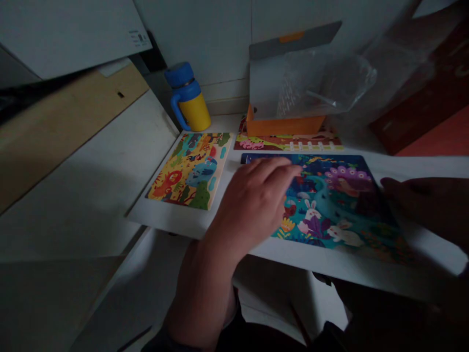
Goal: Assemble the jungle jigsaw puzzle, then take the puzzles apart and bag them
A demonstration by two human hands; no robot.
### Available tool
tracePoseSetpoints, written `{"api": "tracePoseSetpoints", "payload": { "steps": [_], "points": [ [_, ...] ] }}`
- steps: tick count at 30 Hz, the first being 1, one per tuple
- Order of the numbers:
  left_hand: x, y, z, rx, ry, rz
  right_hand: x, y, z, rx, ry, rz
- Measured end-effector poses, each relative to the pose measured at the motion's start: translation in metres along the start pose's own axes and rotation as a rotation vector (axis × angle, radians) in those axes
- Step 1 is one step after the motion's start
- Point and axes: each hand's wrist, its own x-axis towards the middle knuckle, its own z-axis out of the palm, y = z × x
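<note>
A dark blue picture board, like a jigsaw puzzle, lies on the white table. It shows white rabbits, flowers and a purple peacock, with a dark square patch near its right side. My left hand is over the board's left part, its fingers bent and held together. Whatever is under those fingertips is hidden. At the board's right edge, in deep shade, is my right hand; its fingers are too dark to make out. A yellow animal picture board lies left of my left hand, apart from it.
A blue and yellow mug stands at the back left. Behind the blue board, an open orange box with a clear plastic bag sits on another picture board. White panels rise at left; a red object is at right.
</note>
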Motion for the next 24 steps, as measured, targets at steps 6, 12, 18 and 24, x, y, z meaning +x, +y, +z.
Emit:
{"api": "tracePoseSetpoints", "payload": {
  "steps": [6,12,18,24],
  "points": [
    [-0.005,-0.059,0.021,0.289,-0.121,-0.215,-0.02,-0.04,-0.035,0.038,-0.12,0.101],
    [-0.007,-0.061,0.02,0.318,-0.22,-0.356,-0.026,-0.042,-0.037,0.087,-0.136,0.097],
    [-0.006,-0.062,0.024,0.33,-0.223,-0.371,-0.022,-0.037,-0.029,0.065,-0.09,0.052],
    [-0.005,-0.064,0.024,0.37,-0.151,-0.434,-0.023,-0.04,-0.032,0.04,-0.103,0.061]
  ]
}}
